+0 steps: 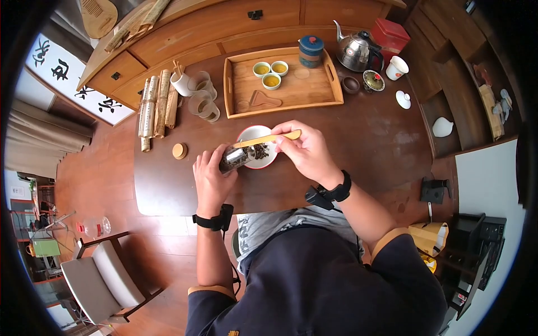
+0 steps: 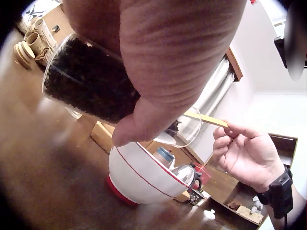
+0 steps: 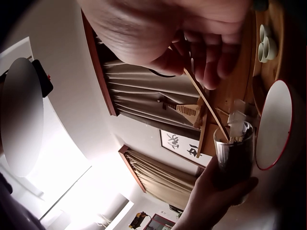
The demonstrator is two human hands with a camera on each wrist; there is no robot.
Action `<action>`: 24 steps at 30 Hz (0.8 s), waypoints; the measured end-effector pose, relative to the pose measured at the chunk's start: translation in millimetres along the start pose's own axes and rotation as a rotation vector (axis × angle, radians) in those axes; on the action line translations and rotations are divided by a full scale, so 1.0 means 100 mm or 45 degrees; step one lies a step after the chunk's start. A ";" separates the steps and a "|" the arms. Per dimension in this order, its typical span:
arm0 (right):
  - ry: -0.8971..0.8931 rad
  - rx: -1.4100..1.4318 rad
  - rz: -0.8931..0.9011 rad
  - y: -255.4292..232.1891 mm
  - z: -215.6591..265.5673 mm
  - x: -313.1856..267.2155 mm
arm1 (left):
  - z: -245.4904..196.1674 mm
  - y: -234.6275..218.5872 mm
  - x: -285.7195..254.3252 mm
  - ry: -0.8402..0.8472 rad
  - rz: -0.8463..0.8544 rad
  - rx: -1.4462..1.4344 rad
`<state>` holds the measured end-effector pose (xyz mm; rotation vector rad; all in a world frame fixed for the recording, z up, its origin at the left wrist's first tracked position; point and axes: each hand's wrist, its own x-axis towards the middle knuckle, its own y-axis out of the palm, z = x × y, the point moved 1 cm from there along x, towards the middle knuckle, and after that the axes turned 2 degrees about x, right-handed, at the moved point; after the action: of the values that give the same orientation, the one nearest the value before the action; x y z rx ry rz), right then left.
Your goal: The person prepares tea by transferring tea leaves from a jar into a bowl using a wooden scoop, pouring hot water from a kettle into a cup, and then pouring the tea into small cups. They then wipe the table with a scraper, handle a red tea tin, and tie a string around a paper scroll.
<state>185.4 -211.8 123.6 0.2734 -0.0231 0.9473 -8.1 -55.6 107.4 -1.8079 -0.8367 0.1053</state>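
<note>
My left hand (image 1: 212,175) grips a glass jar (image 2: 88,79) of dark tea leaves, tilted with its mouth over a white bowl (image 2: 139,172) with a red rim. Between thumb and fingers, my right hand (image 1: 307,154) pinches a slim bamboo tea scoop (image 1: 274,138). The scoop's far end reaches to the jar's mouth, as the right wrist view also shows. Dark tea leaves (image 1: 260,151) show at the jar's mouth, over the bowl's inside. A round wooden lid (image 1: 179,150) lies on the table, left of my left hand.
Beyond the bowl stands a wooden tray (image 1: 330,101) with three cups of yellow tea (image 1: 271,82) and a blue canister (image 1: 310,51). A steel kettle (image 1: 356,50) and a lidded bowl (image 1: 373,81) are at the back right. Glasses (image 1: 203,106) and bamboo scrolls (image 1: 162,103) stand back left.
</note>
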 end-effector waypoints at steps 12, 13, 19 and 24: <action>-0.039 -0.353 -0.082 -0.18 -0.06 -0.12 | -0.02 0.00 0.02 0.039 0.006 0.073; -0.012 -0.365 -0.075 -0.21 -0.03 -0.13 | -0.02 0.00 0.02 0.035 0.010 0.085; 0.037 -0.164 -0.054 -0.26 0.02 -0.18 | -0.03 -0.01 0.02 0.045 0.019 0.121; 0.155 -0.135 0.116 -0.25 0.03 -0.15 | -0.04 -0.01 0.04 0.065 0.021 0.135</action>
<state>196.4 -238.3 118.9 0.1172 0.0260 1.0485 -3.9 -56.6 111.4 -1.7109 -0.7664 0.1113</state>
